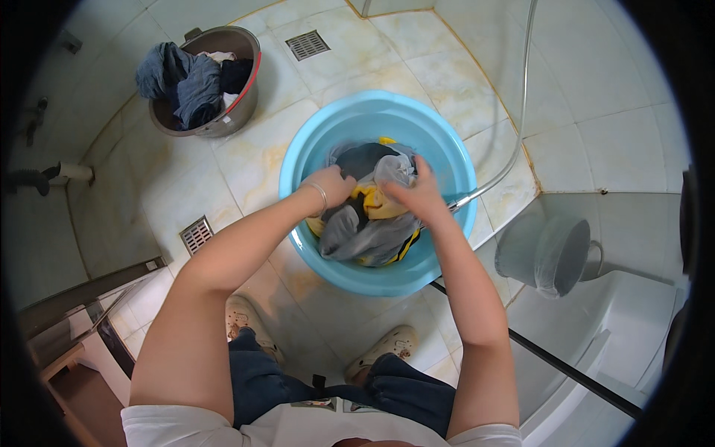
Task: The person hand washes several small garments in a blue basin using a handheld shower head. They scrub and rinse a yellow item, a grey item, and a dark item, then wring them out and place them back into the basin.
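A light blue plastic basin (377, 285) stands on the tiled floor before me, with wet grey, dark and yellow clothes (371, 229) heaped in it. My left hand (330, 189), a bangle at its wrist, has its fingers curled on the cloth at the heap's left side. Over the right side is my right hand (416, 193), slightly blurred, thumb and fingers spread beside a bunched piece of sheer grey fabric (394, 169). A metal shower head's handle (461, 202) rests across the basin's right rim; its head is hidden behind my right arm and the clothes.
At upper left, a brown bucket (234, 114) with a red-edged handle holds dark and blue clothes (198, 84). Floor drains (307, 44) (197, 234) are set in the tiles. A shower hose (522, 112) hangs at right. Beyond a glass panel stand a lined bin (536, 251) and white toilet (631, 313).
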`<control>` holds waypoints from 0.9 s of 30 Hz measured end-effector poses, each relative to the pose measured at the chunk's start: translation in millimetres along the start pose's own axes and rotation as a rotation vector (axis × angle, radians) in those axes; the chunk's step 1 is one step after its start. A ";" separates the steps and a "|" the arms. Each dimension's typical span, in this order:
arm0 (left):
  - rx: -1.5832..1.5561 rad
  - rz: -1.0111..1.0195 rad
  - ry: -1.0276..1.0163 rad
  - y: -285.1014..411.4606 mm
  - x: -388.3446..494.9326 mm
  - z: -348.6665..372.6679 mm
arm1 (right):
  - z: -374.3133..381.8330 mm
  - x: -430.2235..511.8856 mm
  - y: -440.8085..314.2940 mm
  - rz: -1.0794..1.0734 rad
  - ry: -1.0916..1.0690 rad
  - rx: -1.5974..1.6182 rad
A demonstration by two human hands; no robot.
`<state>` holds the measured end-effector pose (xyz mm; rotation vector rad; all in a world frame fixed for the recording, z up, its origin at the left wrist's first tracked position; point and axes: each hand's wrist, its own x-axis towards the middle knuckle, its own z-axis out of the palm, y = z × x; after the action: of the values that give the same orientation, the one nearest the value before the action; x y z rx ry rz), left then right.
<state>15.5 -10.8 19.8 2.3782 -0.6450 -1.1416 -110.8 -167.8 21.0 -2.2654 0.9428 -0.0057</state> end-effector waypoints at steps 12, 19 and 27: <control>0.304 0.246 0.075 37.2 -38.2 -28.8 | 0.1 53.4 8.3 -0.178 0.341 -0.195; 0.256 0.077 0.047 37.5 1.0 2.7 | 30.4 -2.5 -10.2 -0.142 -0.086 -0.497; 0.448 0.142 0.192 33.3 33.5 38.1 | 42.4 13.9 -13.1 -0.013 -0.094 -0.436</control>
<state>-3.9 -63.2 -4.0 2.7088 -1.0738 -0.7546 -81.9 -145.1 -7.4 -2.6407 0.9490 0.3272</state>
